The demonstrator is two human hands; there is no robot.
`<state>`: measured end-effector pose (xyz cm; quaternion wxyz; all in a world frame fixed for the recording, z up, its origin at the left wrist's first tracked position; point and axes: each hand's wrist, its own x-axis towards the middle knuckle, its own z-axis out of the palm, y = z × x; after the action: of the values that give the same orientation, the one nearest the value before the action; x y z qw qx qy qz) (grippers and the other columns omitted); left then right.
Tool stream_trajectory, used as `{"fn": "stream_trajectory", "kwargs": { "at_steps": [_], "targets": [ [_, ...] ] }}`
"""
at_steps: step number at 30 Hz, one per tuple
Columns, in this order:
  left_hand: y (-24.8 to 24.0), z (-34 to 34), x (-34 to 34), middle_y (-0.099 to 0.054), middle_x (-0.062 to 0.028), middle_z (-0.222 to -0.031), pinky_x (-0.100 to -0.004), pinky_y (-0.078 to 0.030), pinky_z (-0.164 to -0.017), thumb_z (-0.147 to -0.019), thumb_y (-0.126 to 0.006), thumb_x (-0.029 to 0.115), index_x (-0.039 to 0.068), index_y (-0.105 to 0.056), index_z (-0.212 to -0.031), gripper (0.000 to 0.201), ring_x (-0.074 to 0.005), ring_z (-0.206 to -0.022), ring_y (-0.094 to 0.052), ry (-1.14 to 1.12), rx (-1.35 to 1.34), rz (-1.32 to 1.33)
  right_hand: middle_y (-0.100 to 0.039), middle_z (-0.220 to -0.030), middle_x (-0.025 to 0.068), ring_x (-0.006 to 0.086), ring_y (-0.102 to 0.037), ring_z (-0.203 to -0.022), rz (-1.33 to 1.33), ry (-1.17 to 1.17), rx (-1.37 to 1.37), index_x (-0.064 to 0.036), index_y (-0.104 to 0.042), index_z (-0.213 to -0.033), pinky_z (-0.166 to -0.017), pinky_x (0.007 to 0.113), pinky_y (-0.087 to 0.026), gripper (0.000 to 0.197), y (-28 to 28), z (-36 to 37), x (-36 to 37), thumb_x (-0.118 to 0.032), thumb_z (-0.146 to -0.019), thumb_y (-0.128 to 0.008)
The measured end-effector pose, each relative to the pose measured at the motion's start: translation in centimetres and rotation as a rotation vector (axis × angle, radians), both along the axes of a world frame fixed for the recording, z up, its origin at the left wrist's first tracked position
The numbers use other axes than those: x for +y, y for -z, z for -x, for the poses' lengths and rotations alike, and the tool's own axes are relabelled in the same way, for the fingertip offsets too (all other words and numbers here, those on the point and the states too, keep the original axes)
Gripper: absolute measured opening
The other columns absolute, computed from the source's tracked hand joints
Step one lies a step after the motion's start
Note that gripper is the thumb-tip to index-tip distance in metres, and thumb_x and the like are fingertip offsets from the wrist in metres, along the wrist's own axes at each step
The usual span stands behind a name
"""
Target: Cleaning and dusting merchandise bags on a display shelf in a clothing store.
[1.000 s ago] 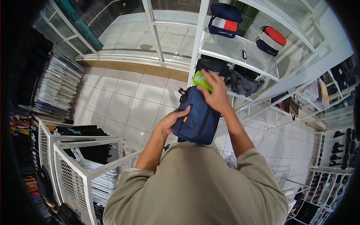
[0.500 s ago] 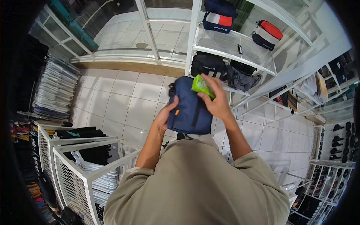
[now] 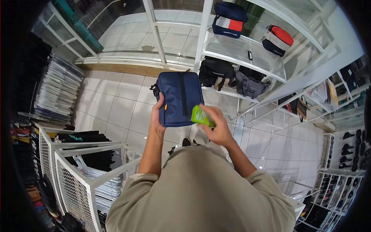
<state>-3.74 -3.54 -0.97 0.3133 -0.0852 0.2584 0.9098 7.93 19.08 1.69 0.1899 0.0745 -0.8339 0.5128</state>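
Note:
A navy blue shoulder bag [image 3: 172, 100], with a dark strip down its front and a small orange tab, is held up in front of me. My left hand [image 3: 157, 112] grips it by its left edge, thumb on the front and fingers hidden behind. A black strap loop hangs at its upper left side. My right hand [image 3: 219, 127] is closed around a small bright green block-like thing [image 3: 200, 116], a packet or a sponge; I cannot tell which. It is at the bag's lower right corner; whether it touches the bag is unclear.
On the white shelf [image 3: 232, 47] at the back right stand a navy, white and red bag [image 3: 228, 24], another red-topped bag [image 3: 278, 39] and, lower down, black [image 3: 216, 72] and grey [image 3: 250, 85] bags. Hung clothes [image 3: 58, 92] and a white mesh rack [image 3: 75, 193] stand at left.
The bag has moved left and is turned more upright. My right hand has brought the green thing down from the bag's upper right to its lower right corner.

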Motion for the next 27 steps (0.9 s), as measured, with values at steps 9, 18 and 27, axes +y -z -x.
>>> {"fn": "stream_trajectory", "kwargs": {
  "at_steps": [9, 18, 27],
  "targets": [
    [0.2, -0.7, 1.6, -0.071, -0.0129, -0.126, -0.0392, -0.059, -0.095, -0.101, -0.059, 0.058, 0.004, -0.057, -0.140, 0.067, -0.0224, -0.108, -0.072, 0.039, 0.029, 0.145, -0.064, -0.127, 0.0176, 0.0355, -0.060, -0.116, -0.186, 0.032, 0.062, -0.0056, -0.061, -0.142, -0.103, 0.042, -0.047, 0.065, -1.3, -0.7, -1.7, -0.009, -0.080, -0.082],
    [-0.4, -2.9, 2.3, -0.061, -0.0124, -0.139, -0.0317, -0.058, -0.095, -0.102, -0.049, 0.066, 0.001, -0.040, -0.154, 0.084, -0.0179, -0.116, -0.067, 0.194, 0.206, 0.470, -0.063, -0.123, 0.0158, 0.0372, -0.058, -0.111, -0.323, 0.156, 0.225, -0.0078, -0.061, -0.142, -0.097, 0.046, -0.043, 0.063, -3.4, 7.2, -1.4, -0.022, -0.083, -0.080],
    [0.8, -2.2, 0.6, -0.067, -0.0103, -0.126, -0.0346, -0.059, -0.088, -0.106, -0.053, 0.053, 0.004, -0.053, -0.143, 0.062, -0.0191, -0.105, -0.070, 0.090, 0.132, 0.696, -0.062, -0.119, 0.0154, 0.0376, -0.057, -0.103, -0.525, -0.282, 0.211, -0.0091, -0.062, -0.141, -0.091, 0.048, -0.044, 0.068, -1.7, 3.1, -4.1, -0.026, -0.079, -0.082]
  ]
}}
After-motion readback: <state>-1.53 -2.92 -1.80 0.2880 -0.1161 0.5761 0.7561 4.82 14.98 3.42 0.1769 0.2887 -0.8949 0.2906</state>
